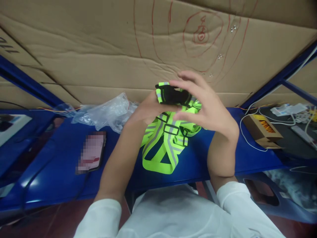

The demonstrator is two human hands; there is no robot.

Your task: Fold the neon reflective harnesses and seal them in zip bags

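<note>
A neon yellow-green reflective strap vest (170, 132) with grey stripes and black buckles hangs in a loose bundle over the blue table. My left hand (153, 107) is closed round its upper part, where a dark black piece (174, 95) is framed by yellow-green strap. At the right of that piece, my right hand (200, 102) curves with thumb and fingers apart. Its fingertips lie close to the black piece; whether they touch it I cannot tell. One wide strap loop droops below toward the table's front edge.
Crumpled clear plastic bags (109, 114) lie behind my left arm, and a phone (91, 152) nearer the front. At right are a small cardboard box (262, 130) and white cables. A cardboard wall (99, 59) with red pen rings closes off the back.
</note>
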